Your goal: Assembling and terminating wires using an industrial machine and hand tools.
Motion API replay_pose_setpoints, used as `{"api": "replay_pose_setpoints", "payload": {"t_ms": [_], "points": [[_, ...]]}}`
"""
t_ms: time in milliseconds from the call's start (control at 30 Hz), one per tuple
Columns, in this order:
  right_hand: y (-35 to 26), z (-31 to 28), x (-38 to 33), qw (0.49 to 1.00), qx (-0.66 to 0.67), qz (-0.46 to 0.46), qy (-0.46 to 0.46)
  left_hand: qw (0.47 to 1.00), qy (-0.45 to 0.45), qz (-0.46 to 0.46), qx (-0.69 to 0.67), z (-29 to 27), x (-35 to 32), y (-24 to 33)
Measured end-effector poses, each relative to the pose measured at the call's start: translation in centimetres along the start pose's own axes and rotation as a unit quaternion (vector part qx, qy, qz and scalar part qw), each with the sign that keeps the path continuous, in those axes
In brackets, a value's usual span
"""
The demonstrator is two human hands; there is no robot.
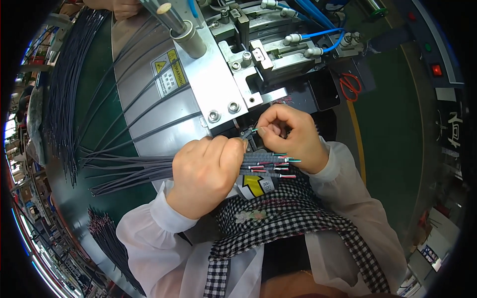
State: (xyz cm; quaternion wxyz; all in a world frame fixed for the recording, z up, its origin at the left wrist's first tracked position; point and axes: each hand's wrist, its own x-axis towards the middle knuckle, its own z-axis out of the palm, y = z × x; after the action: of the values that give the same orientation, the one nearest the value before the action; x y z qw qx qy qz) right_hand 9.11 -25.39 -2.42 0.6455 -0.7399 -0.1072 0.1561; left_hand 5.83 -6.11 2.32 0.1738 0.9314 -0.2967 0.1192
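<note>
My left hand [206,166] is wrapped round a bunch of dark grey cables [134,163]. Their trailing lengths run off to the left. On the right of my fist the cut ends stick out, with ribbed grey sleeves [261,159] and thin red, white and green wires [293,160] bared at the tips. Beside the machine's edge my right hand [290,131] pinches at a green wire tip [255,130] of one cable end, close to my left thumb. The small metal parts under the fingertips are mostly hidden.
A bench machine with a metal plate [211,74] and blue air hoses [323,34] stands just beyond my hands. Red-handled scissors [350,87] lie to its right. More cables [74,84] cover the green table at left. Another person's hand [126,8] is at the far left.
</note>
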Motion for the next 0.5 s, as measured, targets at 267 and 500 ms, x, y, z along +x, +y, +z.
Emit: {"api": "replay_pose_setpoints", "payload": {"t_ms": [267,500], "points": [[0.58,0.25,0.02,1.000,0.013,0.010,0.006,1.000,-0.008,-0.026,-0.011,0.15,0.09,0.30],[0.29,-0.09,0.29,0.965,-0.191,-0.175,0.032,1.000,-0.002,-0.018,0.003,0.60,-0.05,0.02]]}}
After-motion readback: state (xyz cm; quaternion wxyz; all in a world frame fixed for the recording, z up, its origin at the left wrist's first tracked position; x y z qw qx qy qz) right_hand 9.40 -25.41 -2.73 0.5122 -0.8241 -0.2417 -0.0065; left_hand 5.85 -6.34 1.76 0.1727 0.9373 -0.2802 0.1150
